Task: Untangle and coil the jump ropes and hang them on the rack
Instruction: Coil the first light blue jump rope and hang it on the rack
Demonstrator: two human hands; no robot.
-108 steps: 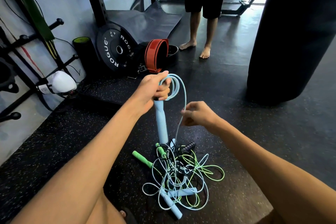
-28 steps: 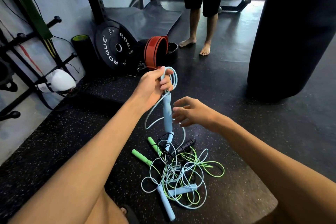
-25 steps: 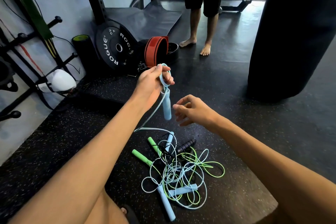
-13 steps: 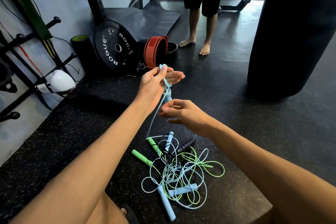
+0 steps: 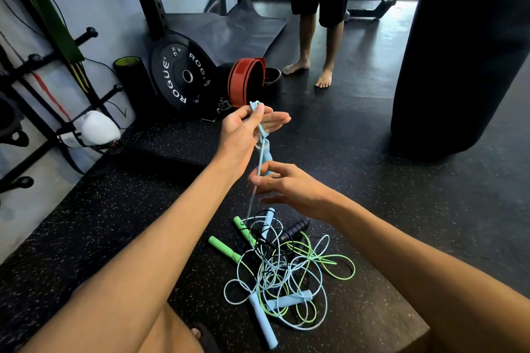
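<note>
Blue rope (image 5: 259, 129) hangs looped from the left hand (image 5: 243, 135), pinched between thumb and straight fingers. Its handle (image 5: 263, 156) dangles just beneath, and thumb and forefinger of the right hand (image 5: 289, 188) nip its lower end. One cord runs down to the tangle (image 5: 282, 269) of blue, green and black ropes on the floor (image 5: 114, 223), below both hands. Beyond stand a plate (image 5: 179, 77), belt (image 5: 243, 82) and bag (image 5: 459, 51). At far left is the rack (image 5: 110, 93), well apart.

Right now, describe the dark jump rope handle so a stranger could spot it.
Start at the tangle of ropes on the speckled black floor. The dark handle lies at its far edge, towards the punching bag. Its neighbours are all pale blue or green.
</note>
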